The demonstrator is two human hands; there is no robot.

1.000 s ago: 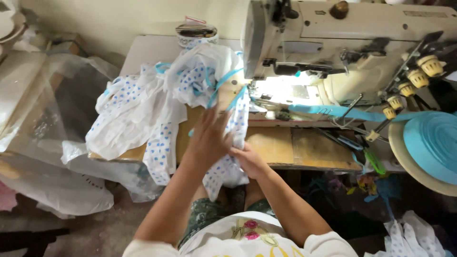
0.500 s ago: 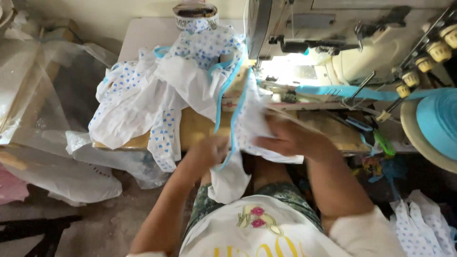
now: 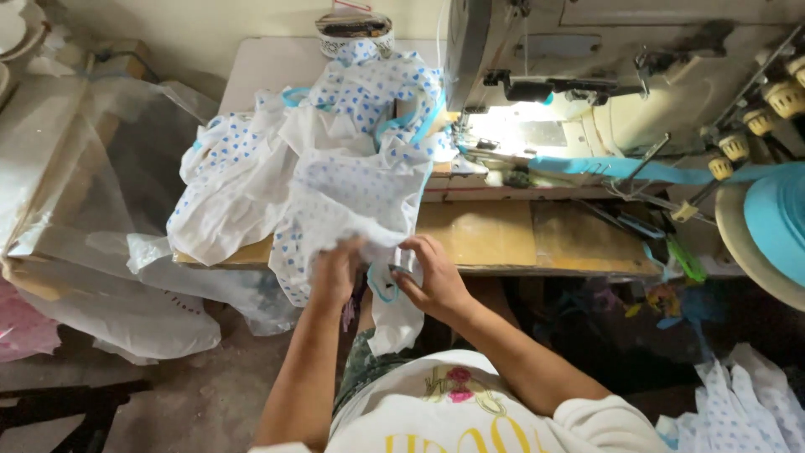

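2 hands, left hand (image 3: 335, 273) and right hand (image 3: 432, 281), pinch white blue-dotted cloth (image 3: 352, 201) at the wooden table (image 3: 503, 235) edge; clear plastic bag (image 3: 92, 193) lies left.

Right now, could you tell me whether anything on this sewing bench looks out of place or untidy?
Mostly the white blue-dotted fabric heap: it spills over the wooden table edge on the left and hangs down. Both the left hand and right hand grip one piece at the front edge. Nothing looks damaged.
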